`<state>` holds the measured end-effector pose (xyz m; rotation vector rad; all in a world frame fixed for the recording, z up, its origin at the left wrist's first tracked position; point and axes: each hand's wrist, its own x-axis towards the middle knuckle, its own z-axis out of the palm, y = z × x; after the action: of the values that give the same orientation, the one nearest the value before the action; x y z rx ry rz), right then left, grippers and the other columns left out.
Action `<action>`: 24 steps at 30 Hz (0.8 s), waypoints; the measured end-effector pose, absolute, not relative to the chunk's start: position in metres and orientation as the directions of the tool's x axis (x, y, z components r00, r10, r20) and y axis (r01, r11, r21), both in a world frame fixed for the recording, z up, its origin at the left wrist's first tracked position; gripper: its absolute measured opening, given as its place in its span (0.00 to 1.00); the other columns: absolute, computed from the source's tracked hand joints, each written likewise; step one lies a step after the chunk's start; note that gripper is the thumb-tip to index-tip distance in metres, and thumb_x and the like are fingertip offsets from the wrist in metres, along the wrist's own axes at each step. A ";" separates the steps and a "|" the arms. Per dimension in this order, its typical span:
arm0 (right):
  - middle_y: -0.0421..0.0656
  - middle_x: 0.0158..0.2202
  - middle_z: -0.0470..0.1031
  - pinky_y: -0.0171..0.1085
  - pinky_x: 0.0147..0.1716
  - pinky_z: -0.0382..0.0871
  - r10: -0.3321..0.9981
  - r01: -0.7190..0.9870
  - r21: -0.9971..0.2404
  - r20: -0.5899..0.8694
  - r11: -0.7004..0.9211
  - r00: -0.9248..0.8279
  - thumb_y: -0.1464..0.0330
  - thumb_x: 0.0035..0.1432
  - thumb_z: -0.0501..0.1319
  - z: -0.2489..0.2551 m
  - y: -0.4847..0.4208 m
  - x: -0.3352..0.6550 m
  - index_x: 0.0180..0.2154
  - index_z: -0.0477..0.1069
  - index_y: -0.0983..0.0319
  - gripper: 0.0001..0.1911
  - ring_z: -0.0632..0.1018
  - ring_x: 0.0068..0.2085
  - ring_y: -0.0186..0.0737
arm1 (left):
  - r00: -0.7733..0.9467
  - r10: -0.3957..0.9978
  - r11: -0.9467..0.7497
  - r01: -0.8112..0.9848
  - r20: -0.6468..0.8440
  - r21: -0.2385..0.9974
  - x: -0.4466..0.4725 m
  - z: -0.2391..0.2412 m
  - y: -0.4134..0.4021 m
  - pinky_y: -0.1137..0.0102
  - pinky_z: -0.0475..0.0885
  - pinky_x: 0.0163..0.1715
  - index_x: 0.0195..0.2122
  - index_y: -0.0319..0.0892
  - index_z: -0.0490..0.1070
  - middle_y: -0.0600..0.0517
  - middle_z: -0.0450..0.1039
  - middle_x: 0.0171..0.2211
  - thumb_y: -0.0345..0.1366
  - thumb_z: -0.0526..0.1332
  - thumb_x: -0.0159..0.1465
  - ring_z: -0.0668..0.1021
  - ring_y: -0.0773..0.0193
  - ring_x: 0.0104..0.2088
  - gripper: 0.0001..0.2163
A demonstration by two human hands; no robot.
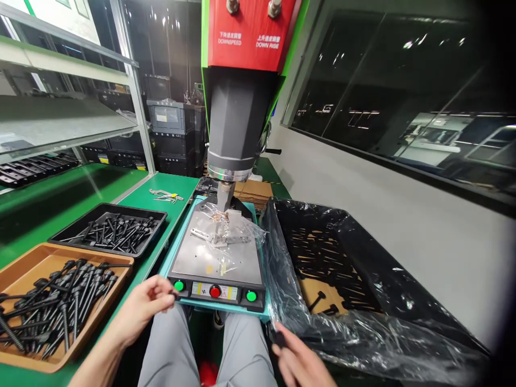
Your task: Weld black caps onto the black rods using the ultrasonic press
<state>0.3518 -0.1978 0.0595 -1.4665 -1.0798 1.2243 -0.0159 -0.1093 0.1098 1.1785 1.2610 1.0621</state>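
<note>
My left hand [151,303] is closed in a pinch in front of the press base, near its left green button [179,286]. A small dark piece [174,294] shows at its fingertips, too small to name. Lower right, my right hand [300,357] is closed on a black headed part [278,338], mostly hidden by the fingers. Between and beyond the hands stands the press base [237,267], with a metal fixture [221,236] partly covered in clear plastic film under the tool tip [224,196].
An orange tray [124,263] and a black tray [161,215] at left hold black rod-like parts with thick heads. On the right, a plastic-lined bin [282,279] holds similar parts on cardboard. Pliers [165,194] lie on the green table. A red button [215,291] sits mid-panel.
</note>
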 end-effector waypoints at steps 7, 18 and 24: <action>0.42 0.32 0.74 0.30 0.16 0.63 0.985 -0.170 -0.985 -0.010 -0.040 -0.172 0.53 0.57 0.63 0.082 -0.130 0.229 0.42 0.66 0.60 0.19 0.71 0.20 0.31 | 0.019 0.998 0.066 -0.030 -0.065 0.997 0.058 0.099 -0.086 0.65 0.75 0.37 0.37 0.41 0.80 0.47 0.81 0.34 0.47 0.72 0.49 0.79 0.58 0.34 0.18; 0.41 0.29 0.75 0.28 0.15 0.64 0.993 -0.189 -0.981 -0.011 -0.034 -0.120 0.56 0.58 0.62 0.082 -0.108 0.222 0.38 0.66 0.63 0.16 0.70 0.18 0.28 | 0.017 0.999 -0.028 -0.053 0.028 0.998 0.067 0.090 -0.089 0.63 0.73 0.51 0.37 0.43 0.81 0.46 0.80 0.47 0.44 0.68 0.57 0.78 0.53 0.50 0.11; 0.40 0.27 0.74 0.29 0.14 0.63 0.995 -0.207 -0.978 -0.013 -0.033 -0.097 0.56 0.58 0.62 0.078 -0.103 0.221 0.37 0.66 0.62 0.16 0.69 0.18 0.28 | 0.039 0.992 -0.119 -0.008 0.119 0.993 0.073 0.092 -0.087 0.61 0.71 0.55 0.39 0.45 0.82 0.46 0.80 0.46 0.42 0.67 0.57 0.78 0.53 0.50 0.11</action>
<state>0.2214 -0.1032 0.0775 -1.0222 -1.1093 1.3878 0.0725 -0.0874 0.0916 1.3113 1.1169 1.2691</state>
